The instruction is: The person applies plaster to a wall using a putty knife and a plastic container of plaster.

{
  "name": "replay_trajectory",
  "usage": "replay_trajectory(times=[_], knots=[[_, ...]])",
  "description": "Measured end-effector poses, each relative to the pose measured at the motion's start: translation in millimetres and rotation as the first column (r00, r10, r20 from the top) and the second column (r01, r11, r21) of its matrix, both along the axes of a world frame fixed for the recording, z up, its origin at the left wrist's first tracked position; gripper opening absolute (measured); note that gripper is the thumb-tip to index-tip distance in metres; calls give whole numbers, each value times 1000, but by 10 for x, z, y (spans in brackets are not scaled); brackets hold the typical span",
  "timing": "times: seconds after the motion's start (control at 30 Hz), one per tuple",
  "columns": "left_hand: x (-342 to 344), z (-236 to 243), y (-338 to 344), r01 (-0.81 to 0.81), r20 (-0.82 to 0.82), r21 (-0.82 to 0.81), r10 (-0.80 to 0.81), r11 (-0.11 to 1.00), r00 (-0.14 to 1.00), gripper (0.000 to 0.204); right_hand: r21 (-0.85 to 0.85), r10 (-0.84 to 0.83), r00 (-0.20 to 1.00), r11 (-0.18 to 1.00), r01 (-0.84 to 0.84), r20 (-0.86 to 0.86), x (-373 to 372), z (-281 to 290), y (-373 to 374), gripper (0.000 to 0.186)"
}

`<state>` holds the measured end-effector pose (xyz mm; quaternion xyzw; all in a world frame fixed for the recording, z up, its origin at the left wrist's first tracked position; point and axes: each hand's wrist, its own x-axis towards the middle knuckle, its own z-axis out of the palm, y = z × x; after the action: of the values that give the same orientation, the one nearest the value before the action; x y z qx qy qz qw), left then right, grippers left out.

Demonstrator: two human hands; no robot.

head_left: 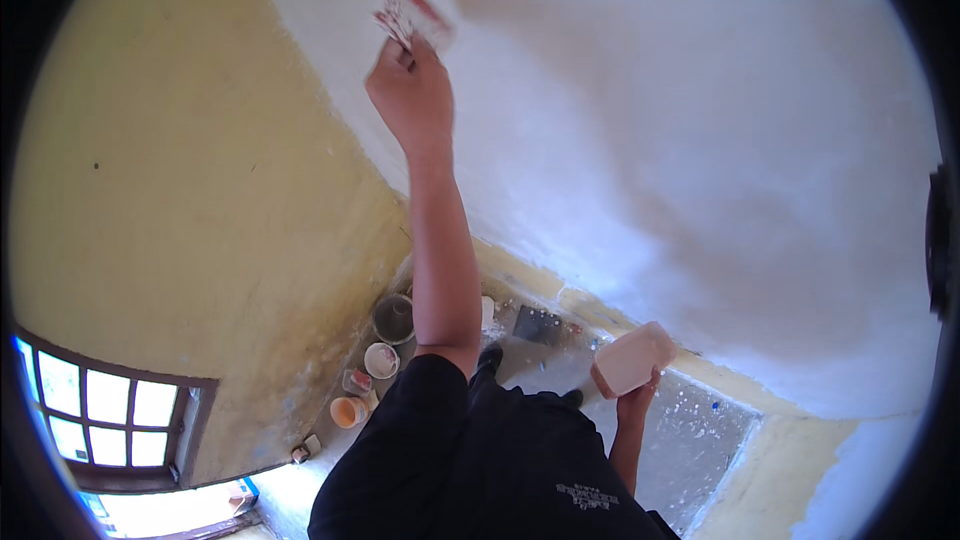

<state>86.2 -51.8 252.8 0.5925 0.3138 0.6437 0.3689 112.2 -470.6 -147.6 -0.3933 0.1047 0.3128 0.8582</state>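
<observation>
My left hand (412,90) is raised high at the white wall (640,90), its fingers closed on a flat, wide tool (412,8). The tool has a red edge and white smears; motion blurs it, and I cannot tell if it is a brush or a scraper. It is close to the wall, but contact is unclear. Low on the right, my right hand (636,395) grips a pale pinkish plastic container (637,355). That container hangs tilted above the floor, and its contents are hidden.
A yellow wall (200,170) meets the white one at a corner on the left. Along its foot stand a dark bucket (393,318), a white bucket (381,361) and an orange tub (348,411). A dark flat panel (538,324) lies on the paint-spotted floor (690,440). A barred window (100,410) is lower left.
</observation>
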Motion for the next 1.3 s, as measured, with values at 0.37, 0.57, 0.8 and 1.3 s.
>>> replay_trajectory(times=[0.37, 0.57, 0.8, 1.3], knots=[[638, -3566, -986, 182, -628, 372, 103, 910, 772, 45, -58, -31, 999, 998, 29, -29, -14, -125, -144, 55], [8, -4504, -1340, 213, -488, 71, -152, 974, 860, 37, -46, -34, 998, 998, 32, -49, 154, -106, -141, 57], [-281, -4543, 572, 84, -989, -81, -90, 993, 115, 9, -6, 8, 1000, 1000, -8, -22, 115, -58, 12, 57], [562, -747, -601, 79, -189, -65, -90, 995, 978, 21, -38, 33, 999, 999, -33, -4, 67, -80, 57, 56]])
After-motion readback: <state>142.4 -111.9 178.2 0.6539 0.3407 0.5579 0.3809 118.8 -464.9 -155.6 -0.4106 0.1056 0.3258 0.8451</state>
